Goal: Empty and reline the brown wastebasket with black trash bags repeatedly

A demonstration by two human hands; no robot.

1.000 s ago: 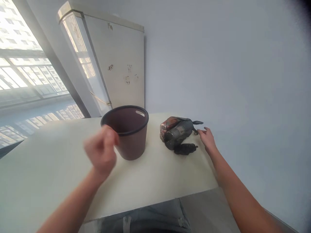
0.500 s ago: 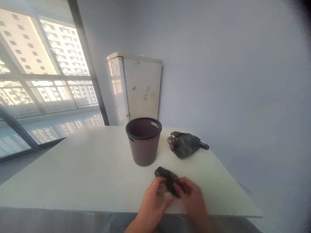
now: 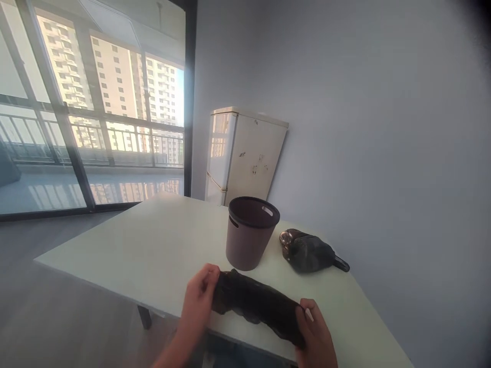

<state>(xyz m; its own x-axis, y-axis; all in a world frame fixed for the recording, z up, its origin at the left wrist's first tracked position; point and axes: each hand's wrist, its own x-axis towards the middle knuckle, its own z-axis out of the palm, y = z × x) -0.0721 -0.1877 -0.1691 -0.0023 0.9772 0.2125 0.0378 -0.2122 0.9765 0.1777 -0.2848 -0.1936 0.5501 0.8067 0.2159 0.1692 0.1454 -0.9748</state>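
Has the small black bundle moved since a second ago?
Yes: the bundle has come toward the near edge of the table, away from the large bag.

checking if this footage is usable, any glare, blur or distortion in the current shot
head view: hazy bright glare across the window, dim wall, dark vignetted top right corner, wide-angle stretch toward the edges, slightly soft hands, little detail in the black bag

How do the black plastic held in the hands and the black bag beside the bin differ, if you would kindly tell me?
The held plastic is stretched long between both hands; the bag rests untouched on the table. The plastic looks flat, the bag bulges. Both are dark and shiny.
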